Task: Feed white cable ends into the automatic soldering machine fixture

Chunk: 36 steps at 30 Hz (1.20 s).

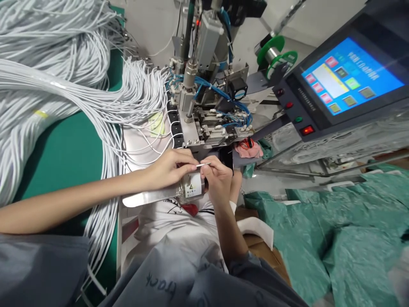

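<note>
Both of my hands meet just in front of a small machine [204, 106] with blue air hoses. My left hand [171, 168] and my right hand [219, 177] are closed in pinches on the two ends of one short white cable end [203, 164], held level between them. Below the hands a clear guard carries a yellow warning label [192, 187]. A thick bundle of white cables [96, 98] fans in from the left toward the machine.
A green mat [64, 149] covers the bench on the left under the cables. A control panel with a blue touch screen [348, 79] and coloured buttons stands at the right. Green plastic sheeting [335, 238] lies below it. A green wire spool [276, 53] sits behind the machine.
</note>
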Each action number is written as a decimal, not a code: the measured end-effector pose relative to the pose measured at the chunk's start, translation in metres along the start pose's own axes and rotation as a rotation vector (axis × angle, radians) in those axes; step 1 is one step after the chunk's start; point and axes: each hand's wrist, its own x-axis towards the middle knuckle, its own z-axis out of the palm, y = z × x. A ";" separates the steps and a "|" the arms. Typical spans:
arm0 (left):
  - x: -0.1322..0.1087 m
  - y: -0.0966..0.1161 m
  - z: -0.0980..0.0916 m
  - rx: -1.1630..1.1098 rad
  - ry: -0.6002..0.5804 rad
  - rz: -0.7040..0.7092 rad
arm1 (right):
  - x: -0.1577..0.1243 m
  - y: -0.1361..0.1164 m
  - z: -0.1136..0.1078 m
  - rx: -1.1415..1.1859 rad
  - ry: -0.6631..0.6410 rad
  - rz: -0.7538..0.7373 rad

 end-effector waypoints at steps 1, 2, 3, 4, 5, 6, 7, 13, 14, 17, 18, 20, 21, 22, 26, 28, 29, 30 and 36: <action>0.000 -0.001 -0.001 0.008 0.009 0.007 | 0.001 -0.002 -0.001 -0.027 -0.001 -0.009; 0.000 -0.001 -0.001 0.018 0.015 0.014 | 0.001 -0.005 -0.002 -0.059 0.002 -0.025; 0.000 -0.002 -0.002 0.034 0.013 0.024 | 0.002 -0.008 -0.004 -0.100 0.006 -0.045; 0.000 -0.003 -0.002 0.056 0.005 0.038 | 0.003 -0.011 -0.006 -0.146 0.003 -0.062; 0.000 -0.004 -0.003 0.082 -0.009 0.053 | 0.004 -0.015 -0.008 -0.194 -0.011 -0.073; 0.000 -0.005 -0.003 0.107 -0.026 0.068 | 0.005 -0.018 -0.010 -0.235 -0.030 -0.077; -0.001 -0.006 -0.003 0.127 -0.039 0.079 | 0.006 -0.020 -0.011 -0.264 -0.047 -0.074; -0.004 -0.005 0.003 0.084 0.023 0.089 | -0.001 -0.011 -0.002 -0.136 0.032 -0.065; -0.005 -0.005 0.004 0.072 0.034 0.094 | -0.003 -0.008 0.002 -0.111 0.064 -0.076; -0.007 -0.005 0.006 0.069 0.050 0.117 | -0.006 -0.006 0.006 -0.136 0.125 -0.120; -0.007 -0.005 0.006 0.083 0.044 0.129 | -0.006 -0.008 0.005 -0.173 0.121 -0.126; -0.007 -0.007 0.005 0.136 0.016 0.162 | -0.004 -0.016 -0.001 -0.256 0.067 -0.114; -0.008 -0.008 0.005 0.170 -0.005 0.183 | -0.002 -0.019 -0.004 -0.288 0.020 -0.099; -0.008 -0.008 0.005 0.204 -0.020 0.200 | 0.000 -0.022 -0.008 -0.307 -0.026 -0.084; -0.009 -0.008 0.006 0.237 0.006 0.186 | 0.001 -0.021 -0.010 -0.262 -0.058 -0.060; -0.010 -0.006 0.008 0.198 0.036 0.146 | -0.003 -0.016 -0.004 -0.213 0.001 -0.079; -0.010 -0.006 0.008 0.190 0.043 0.135 | -0.005 -0.013 0.000 -0.206 0.033 -0.100; -0.011 -0.006 0.008 0.202 0.040 0.134 | -0.007 -0.012 0.002 -0.222 0.063 -0.126; -0.010 -0.016 0.003 0.652 -0.045 0.335 | -0.003 -0.024 -0.005 -0.592 -0.034 -0.229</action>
